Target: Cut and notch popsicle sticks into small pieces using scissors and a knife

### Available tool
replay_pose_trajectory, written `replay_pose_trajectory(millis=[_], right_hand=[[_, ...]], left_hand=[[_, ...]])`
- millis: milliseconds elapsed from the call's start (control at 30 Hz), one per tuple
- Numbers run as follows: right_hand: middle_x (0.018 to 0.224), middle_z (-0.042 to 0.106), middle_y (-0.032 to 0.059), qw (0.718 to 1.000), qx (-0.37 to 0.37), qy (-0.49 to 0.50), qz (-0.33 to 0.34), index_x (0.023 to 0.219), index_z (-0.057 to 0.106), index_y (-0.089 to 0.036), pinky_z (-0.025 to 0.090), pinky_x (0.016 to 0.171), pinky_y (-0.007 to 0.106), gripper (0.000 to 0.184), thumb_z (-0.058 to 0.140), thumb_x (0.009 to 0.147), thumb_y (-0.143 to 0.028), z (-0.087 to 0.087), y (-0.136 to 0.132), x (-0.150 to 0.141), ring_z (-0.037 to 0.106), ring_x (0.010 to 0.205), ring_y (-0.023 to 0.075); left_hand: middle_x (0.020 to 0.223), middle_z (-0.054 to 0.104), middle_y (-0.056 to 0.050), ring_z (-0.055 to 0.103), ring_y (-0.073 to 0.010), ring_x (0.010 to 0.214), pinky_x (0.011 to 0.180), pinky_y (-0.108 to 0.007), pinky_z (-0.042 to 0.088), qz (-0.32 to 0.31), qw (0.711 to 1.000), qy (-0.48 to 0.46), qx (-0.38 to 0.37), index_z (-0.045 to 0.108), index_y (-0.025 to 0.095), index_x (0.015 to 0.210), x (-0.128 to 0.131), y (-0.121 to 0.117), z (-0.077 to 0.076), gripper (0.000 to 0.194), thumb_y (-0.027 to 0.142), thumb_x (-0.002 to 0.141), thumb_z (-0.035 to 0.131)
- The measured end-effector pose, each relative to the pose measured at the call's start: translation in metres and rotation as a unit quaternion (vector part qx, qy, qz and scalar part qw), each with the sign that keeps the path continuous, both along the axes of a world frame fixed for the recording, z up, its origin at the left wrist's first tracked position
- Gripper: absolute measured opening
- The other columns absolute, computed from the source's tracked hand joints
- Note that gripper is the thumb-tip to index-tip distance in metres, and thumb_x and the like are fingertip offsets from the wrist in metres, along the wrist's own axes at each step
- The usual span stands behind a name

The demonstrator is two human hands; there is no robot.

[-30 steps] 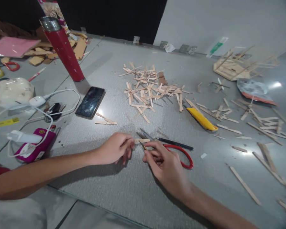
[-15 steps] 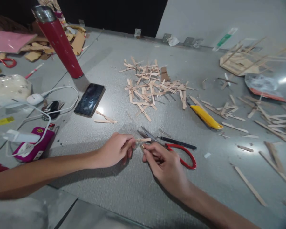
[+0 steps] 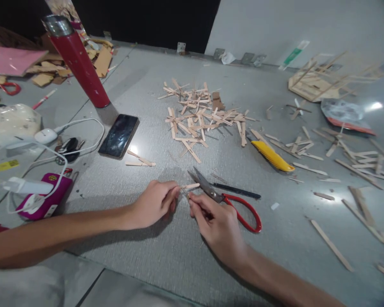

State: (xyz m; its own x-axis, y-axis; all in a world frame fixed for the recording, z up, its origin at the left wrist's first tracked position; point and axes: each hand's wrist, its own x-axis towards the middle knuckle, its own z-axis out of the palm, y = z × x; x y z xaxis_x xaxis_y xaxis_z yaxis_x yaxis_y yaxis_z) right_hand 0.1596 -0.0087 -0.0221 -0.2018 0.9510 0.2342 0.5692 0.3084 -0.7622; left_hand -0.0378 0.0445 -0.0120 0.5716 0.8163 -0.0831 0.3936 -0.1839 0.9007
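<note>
Over a gray tabletop [image 3: 141, 264], the left hand [image 3: 155, 204] grasps a short wooden stick [image 3: 193, 186] in pinched fingers, its free end pointing right. The fingers of the right hand [image 3: 219, 230] grip a slim tool [image 3: 187, 195], tip close against the stick. Compared with a second ago, the two hands sit closer together, and the right has eased off the red-handled scissors [image 3: 213, 195], baring their pivot. The scissors lie open just beyond that hand, crowding it, with a black pen-like tool [image 3: 238, 190] behind. Farther back lie a heap of sticks [image 3: 201, 119] and a yellow cutter [image 3: 272, 156]; at left, a phone [image 3: 119, 135] rests near a tall red flask [image 3: 80, 66].
</note>
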Motion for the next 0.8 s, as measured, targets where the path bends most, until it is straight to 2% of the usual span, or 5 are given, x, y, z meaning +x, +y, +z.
replay_pose_trajectory(millis=[200,367,600,700,800], right_hand=[[0.062,0.065,-0.0022,0.999,0.024,-0.020,0.014,0.090,0.067,-0.017,0.044,0.053,0.021,0.017,0.055,0.099,-0.013,0.0002,0.0003,0.0002,0.057,0.047,0.0100],[0.062,0.064,-0.0029,0.999,0.016,-0.027,0.016,0.089,0.067,-0.017,0.044,0.054,0.021,0.016,0.055,0.099,-0.013,0.0005,0.0008,0.0014,0.057,0.048,0.0099],[0.062,0.062,-0.0044,0.999,-0.031,0.038,-0.003,0.091,0.064,-0.019,0.042,0.048,0.019,0.013,0.055,0.100,-0.017,-0.0024,-0.0019,0.0029,0.055,0.047,0.0085],[0.062,0.063,-0.0039,0.997,-0.043,0.065,-0.021,0.094,0.063,-0.020,0.042,0.046,0.019,0.010,0.055,0.100,-0.021,-0.0049,-0.0026,0.0021,0.056,0.047,0.0091],[0.063,0.064,-0.0024,0.992,-0.073,0.094,-0.033,0.095,0.063,-0.020,0.044,0.046,0.021,0.011,0.055,0.101,-0.025,-0.0033,-0.0030,0.0005,0.059,0.049,0.0109]], left_hand=[[0.050,0.058,0.003,0.049,-0.0076,0.035,0.044,-0.018,0.039,0.012,1.000,0.007,-0.017,0.051,0.019,0.070,0.0005,-0.0020,0.0030,0.043,0.031,0.108,0.036],[0.050,0.057,0.003,0.049,-0.0078,0.032,0.036,-0.016,0.037,0.020,0.999,0.003,-0.046,0.050,0.020,0.070,0.0000,-0.0026,0.0008,0.042,0.034,0.107,0.036],[0.058,0.058,0.003,0.056,-0.0106,0.036,0.031,-0.017,0.042,0.031,0.992,-0.018,-0.124,0.051,0.020,0.078,-0.0015,0.0002,-0.0002,0.035,0.037,0.105,0.037],[0.060,0.058,0.003,0.054,-0.0094,0.036,0.031,-0.016,0.040,0.046,0.990,-0.037,-0.128,0.051,0.020,0.080,-0.0019,-0.0003,0.0011,0.034,0.036,0.106,0.037],[0.058,0.058,0.004,0.053,-0.0078,0.036,0.036,-0.015,0.040,0.034,0.994,-0.046,-0.097,0.051,0.019,0.080,-0.0019,-0.0013,0.0022,0.034,0.034,0.107,0.036]])
